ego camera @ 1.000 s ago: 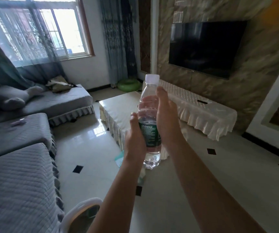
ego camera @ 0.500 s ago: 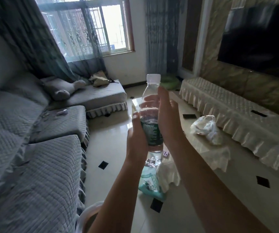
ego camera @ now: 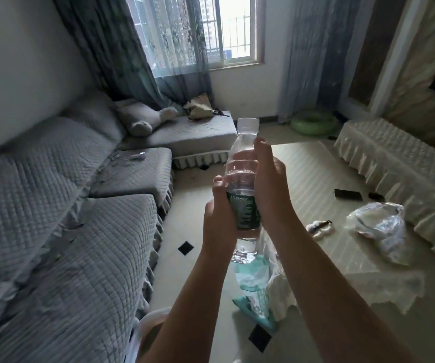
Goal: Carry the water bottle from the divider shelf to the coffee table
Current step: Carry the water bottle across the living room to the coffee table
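A clear water bottle (ego camera: 242,179) with a white cap and a dark green label is held upright in front of me, in the middle of the view. My left hand (ego camera: 217,221) grips its lower left side at the label. My right hand (ego camera: 270,189) wraps its right side, fingers curled around the upper body. The coffee table (ego camera: 347,258), covered with a pale glossy cloth with a frilled edge, lies just beyond and to the right of the bottle. The bottle hangs in the air above the table's near left corner.
A grey quilted sofa (ego camera: 61,231) runs along the left. On the table lie a crumpled clear plastic bag (ego camera: 379,226), a dark remote (ego camera: 347,201) and a small white item (ego camera: 318,227). A teal bag (ego camera: 255,292) stands on the floor by the table corner. A covered TV bench (ego camera: 400,174) lines the right wall.
My view has swung left and closer to the coffee table; the sofa fills more of the left. Both hands keep the same hold on the bottle.
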Motion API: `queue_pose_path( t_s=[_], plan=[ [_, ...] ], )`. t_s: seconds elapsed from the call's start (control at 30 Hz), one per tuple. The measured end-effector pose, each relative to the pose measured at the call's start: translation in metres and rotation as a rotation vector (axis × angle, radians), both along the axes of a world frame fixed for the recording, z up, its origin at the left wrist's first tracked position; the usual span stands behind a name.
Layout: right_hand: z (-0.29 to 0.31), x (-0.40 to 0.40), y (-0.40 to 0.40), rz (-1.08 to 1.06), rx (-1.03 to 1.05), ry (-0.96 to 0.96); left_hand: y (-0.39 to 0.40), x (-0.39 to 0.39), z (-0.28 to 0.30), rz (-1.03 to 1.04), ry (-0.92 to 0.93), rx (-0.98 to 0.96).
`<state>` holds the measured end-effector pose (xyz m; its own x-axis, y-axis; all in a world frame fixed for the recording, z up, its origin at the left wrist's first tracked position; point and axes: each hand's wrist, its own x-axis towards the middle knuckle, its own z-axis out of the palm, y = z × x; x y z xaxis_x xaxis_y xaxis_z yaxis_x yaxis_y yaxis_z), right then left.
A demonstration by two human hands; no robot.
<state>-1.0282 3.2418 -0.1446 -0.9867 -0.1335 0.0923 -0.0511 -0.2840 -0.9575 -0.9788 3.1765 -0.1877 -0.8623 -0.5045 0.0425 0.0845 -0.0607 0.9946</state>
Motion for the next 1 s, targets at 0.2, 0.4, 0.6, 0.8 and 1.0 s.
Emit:
queue_pose_path(
  t_s=[0.2,0.4,0.6,0.8,1.0],
  plan=[
    [-0.016,-0.095,-0.008,-0.051,-0.025,-0.008,-0.014,-0.101,-0.022,-0.09,-0.037,0.011],
    [-0.001,-0.188,-0.008,-0.15,-0.005,0.008,-0.021,-0.215,-0.023,-0.284,0.001,0.085],
    [-0.004,-0.259,0.002,-0.196,-0.017,-0.008,-0.016,-0.305,-0.041,-0.334,0.029,0.15],
    [-0.025,-0.34,0.014,-0.171,-0.013,-0.057,-0.006,-0.372,-0.047,-0.343,-0.029,0.122],
    [-0.043,-0.424,0.029,-0.075,-0.002,-0.081,0.015,-0.432,-0.043,-0.186,-0.091,0.059]
  ],
)
